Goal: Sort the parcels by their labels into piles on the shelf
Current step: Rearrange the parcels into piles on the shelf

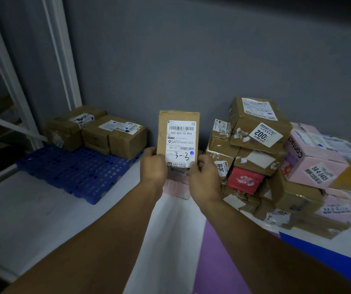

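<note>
Both hands, left (152, 166) and right (204, 174), grip a brown parcel (178, 136) upright, so its label (181, 143) can be read; sorted boxes (98, 130) sit left, the unsorted heap (276, 158) right.

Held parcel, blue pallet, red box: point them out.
held parcel (179, 141), head view, middle of its label
blue pallet (79, 170), head view, bare grid top
red box (244, 179), head view, front face
</note>
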